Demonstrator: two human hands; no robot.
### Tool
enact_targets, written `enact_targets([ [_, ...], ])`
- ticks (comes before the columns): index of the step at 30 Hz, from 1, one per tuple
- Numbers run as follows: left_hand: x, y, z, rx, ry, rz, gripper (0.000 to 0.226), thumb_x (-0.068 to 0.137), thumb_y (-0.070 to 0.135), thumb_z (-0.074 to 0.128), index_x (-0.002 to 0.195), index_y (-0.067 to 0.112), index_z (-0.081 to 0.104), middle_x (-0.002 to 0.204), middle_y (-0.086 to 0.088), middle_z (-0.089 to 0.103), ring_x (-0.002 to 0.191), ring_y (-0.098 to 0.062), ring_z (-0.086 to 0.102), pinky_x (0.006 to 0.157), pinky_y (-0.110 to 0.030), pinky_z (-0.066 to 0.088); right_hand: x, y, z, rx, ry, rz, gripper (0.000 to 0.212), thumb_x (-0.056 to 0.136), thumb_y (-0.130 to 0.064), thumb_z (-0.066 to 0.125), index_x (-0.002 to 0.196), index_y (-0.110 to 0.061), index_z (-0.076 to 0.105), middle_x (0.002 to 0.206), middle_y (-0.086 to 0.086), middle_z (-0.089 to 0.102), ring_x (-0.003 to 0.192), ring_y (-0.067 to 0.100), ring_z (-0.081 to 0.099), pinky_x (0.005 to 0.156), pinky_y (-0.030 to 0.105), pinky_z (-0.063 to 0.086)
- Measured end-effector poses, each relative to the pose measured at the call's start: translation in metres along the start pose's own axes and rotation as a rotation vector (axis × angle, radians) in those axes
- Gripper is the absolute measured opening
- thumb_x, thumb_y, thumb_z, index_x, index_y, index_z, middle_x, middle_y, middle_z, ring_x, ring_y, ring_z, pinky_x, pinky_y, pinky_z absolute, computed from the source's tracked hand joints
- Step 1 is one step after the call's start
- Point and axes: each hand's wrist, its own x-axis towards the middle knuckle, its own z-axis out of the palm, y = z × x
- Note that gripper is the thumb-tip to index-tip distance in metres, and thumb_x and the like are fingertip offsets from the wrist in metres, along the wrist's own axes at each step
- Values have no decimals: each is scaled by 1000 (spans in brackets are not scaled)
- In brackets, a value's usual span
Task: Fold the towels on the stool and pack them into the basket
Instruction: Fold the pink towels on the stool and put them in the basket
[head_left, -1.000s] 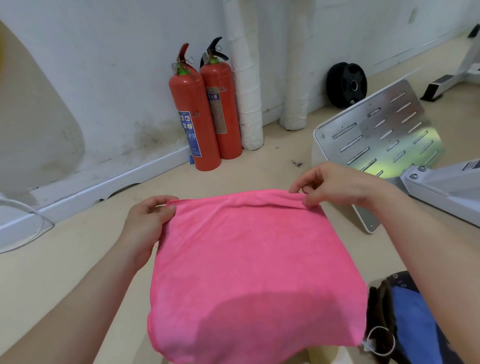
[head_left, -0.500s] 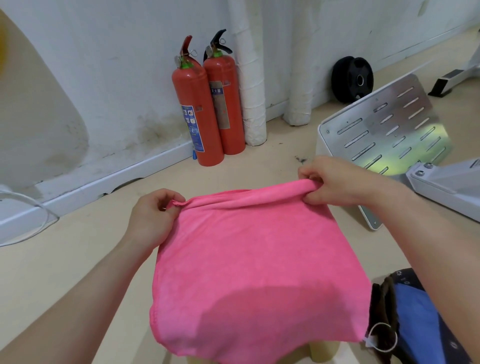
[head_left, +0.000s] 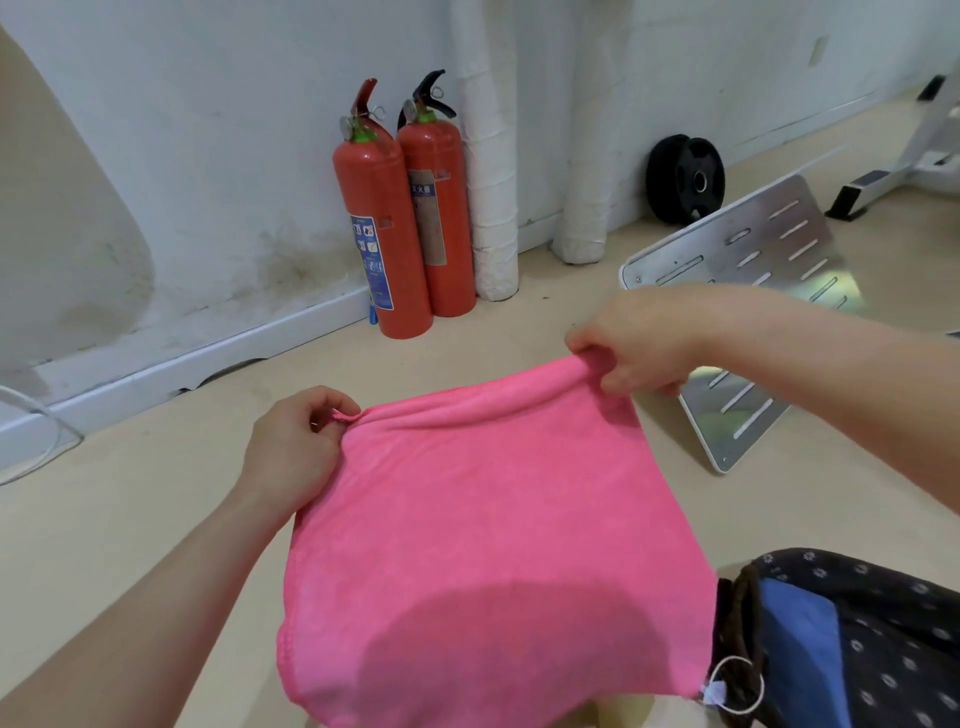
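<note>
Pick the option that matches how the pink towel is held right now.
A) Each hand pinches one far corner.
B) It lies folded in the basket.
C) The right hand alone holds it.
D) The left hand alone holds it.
A: the left hand and the right hand each pinch a corner of the pink towel at its far edge, which spans between them.
</note>
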Motion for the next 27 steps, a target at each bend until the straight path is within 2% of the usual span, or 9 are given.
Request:
enact_targets([
  [2, -1, 3, 0, 15, -1, 10, 26, 83, 2, 58, 80, 25, 67, 77, 6, 64, 73, -12, 55, 62, -18, 38, 1, 3, -7, 48, 18, 37, 11, 83, -19, 54, 83, -22, 43, 73, 2, 55, 44, 24, 66, 54, 38, 58],
  [5, 0, 3, -1, 27, -2, 22, 25, 84, 2, 59, 81, 25, 68, 79, 7, 64, 77, -15, 57, 66, -26, 37, 6, 11, -9, 266, 81, 106, 16, 84, -20, 61, 81, -22, 44, 79, 6, 59, 48, 27, 68, 46, 32, 55],
  [9, 1, 1, 1, -18, -3, -12, 23, 84, 4, 59, 83, 25, 68, 79, 6, 64, 71, -10, 55, 66, -27, 37, 16, 22, 7, 695, 128, 178, 22, 84, -19, 67, 71, -18, 50, 71, 0, 64, 55, 19, 67, 53, 29, 56],
  [12, 1, 0, 1, -250, 6, -178, 21, 85, 5, 60, 93, 23, 67, 74, 0, 62, 60, -14, 51, 56, -27, 38, 23, 26, 24, 1134, 157, 289, 30, 84, -4, 65, 67, -19, 46, 63, 1, 58, 51, 14, 56, 53, 25, 50],
  [15, 0, -8, -2, -480, 22, -340, 20, 85, 7, 61, 100, 19, 66, 71, -4, 59, 56, -17, 46, 54, -26, 37, 30, 25, 42, 1376, 183, 400, 36, 80, 10, 63, 73, -20, 45, 65, 3, 53, 56, 14, 53, 56, 24, 43],
  [19, -4, -12, -7, -532, -26, -337, 23, 89, 14, 59, 109, 24, 63, 77, -7, 59, 60, -19, 45, 59, -30, 38, 34, 13, 53, 1322, 205, 490, 27, 82, 14, 58, 96, -9, 61, 72, 6, 54, 62, 14, 51, 57, 22, 45],
  [22, -6, -4, -12, -518, -140, -239, 31, 86, 22, 67, 113, 36, 59, 78, -6, 59, 65, -17, 51, 60, -29, 41, 33, 5, 50, 1085, 332, 558, 28, 80, 15, 58, 64, -7, 54, 58, 7, 47, 50, 17, 47, 45, 22, 44],
  [24, -7, 4, -13, -441, -131, -189, 40, 81, 21, 72, 114, 40, 57, 76, -5, 57, 64, -16, 52, 57, -27, 42, 29, 0, 43, 959, 391, 573, 28, 80, 10, 57, 60, -9, 51, 58, 8, 49, 49, 21, 49, 45, 27, 48],
  [27, -10, 24, -16, -396, -67, -177, 41, 79, 8, 61, 105, 40, 62, 82, -7, 60, 63, -17, 51, 56, -27, 42, 20, -12, 33, 1198, 384, 524, 21, 92, 5, 44, 76, -7, 52, 74, 12, 48, 58, 24, 51, 53, 36, 58],
])
